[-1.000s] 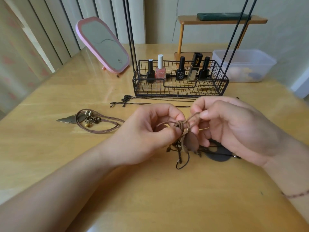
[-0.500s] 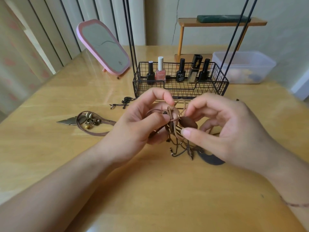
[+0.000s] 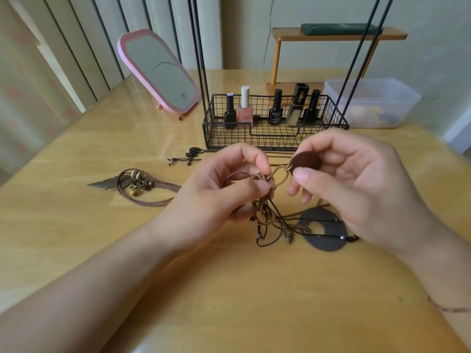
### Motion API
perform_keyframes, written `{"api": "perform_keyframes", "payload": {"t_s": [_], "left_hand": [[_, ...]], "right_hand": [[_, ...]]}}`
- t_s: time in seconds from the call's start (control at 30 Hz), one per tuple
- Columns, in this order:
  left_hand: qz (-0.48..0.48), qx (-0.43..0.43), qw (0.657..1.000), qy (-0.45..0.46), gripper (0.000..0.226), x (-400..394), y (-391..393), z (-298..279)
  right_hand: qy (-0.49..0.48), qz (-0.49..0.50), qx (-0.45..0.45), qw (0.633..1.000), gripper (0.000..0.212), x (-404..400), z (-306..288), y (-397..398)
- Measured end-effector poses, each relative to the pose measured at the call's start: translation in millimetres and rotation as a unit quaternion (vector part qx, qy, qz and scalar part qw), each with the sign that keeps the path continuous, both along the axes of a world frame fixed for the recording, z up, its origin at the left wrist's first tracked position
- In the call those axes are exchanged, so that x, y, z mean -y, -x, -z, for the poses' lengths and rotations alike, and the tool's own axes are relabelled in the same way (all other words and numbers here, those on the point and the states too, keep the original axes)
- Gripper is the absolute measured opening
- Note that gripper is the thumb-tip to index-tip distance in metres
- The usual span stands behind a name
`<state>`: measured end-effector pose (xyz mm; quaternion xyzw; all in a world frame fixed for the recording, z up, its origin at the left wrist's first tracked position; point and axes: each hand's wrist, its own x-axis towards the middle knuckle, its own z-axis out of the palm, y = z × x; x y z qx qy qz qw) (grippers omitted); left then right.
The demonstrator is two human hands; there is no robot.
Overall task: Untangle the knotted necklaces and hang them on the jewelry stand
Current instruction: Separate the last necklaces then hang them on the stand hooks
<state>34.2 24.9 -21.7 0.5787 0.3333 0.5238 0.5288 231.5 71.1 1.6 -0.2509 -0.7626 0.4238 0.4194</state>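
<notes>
Left hand (image 3: 224,189) pinching the knot (image 3: 262,180) of brown cords between thumb and fingertips, held above the table (image 3: 127,250); right hand (image 3: 356,184) gripping the round brown pendant (image 3: 305,161) between thumb and fingers, drawing its tan loop away from the knot; loose cord ends hanging down to the table, beside a dark flat pendant (image 3: 323,233) lying there; a second necklace (image 3: 137,186), with feather charm and beads, lying well apart to the left; jewelry stand (image 3: 275,126) standing behind the hands.

Risk, as judged: pulling the pendant hard is likely tightening the knot rather than freeing it; dangling ends may be catching the dark pendant's thin cord and dragging it.

Stand's top and hanging bar cut off above; knot's inner crossings hidden by fingers; strand count unclear.
</notes>
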Motion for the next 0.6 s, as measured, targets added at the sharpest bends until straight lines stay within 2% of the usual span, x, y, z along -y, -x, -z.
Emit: {"api": "perform_keyframes", "payload": {"t_s": [0.13, 0.23, 0.3, 0.43, 0.6], "left_hand": [[0.017, 0.022, 1.000, -0.002, 0.015, -1.2, 2.9, 0.2], [0.018, 0.040, 0.999, 0.008, 0.014, -2.4, 4.0, 0.3], [0.024, 0.045, 0.999, 0.008, 0.015, -2.7, 3.5, 0.4], [0.037, 0.054, 0.998, 0.001, 0.015, -2.2, 1.7, 1.1], [0.023, 0.059, 0.998, 0.004, 0.014, -2.0, 0.9, 0.6]], "right_hand": [[0.017, 0.003, 0.002, 1.000, 0.010, -1.4, 1.1, -0.6], [0.011, 0.006, -0.010, 1.000, 0.027, -0.5, 2.0, -1.8], [-0.039, 0.006, -0.009, 0.999, 0.033, 1.7, 2.3, -1.3], [-0.208, 0.035, 0.041, 0.977, 0.024, 3.9, 4.5, 1.4], [-0.243, 0.057, 0.044, 0.967, 0.025, 2.7, 4.3, -1.6]]}}
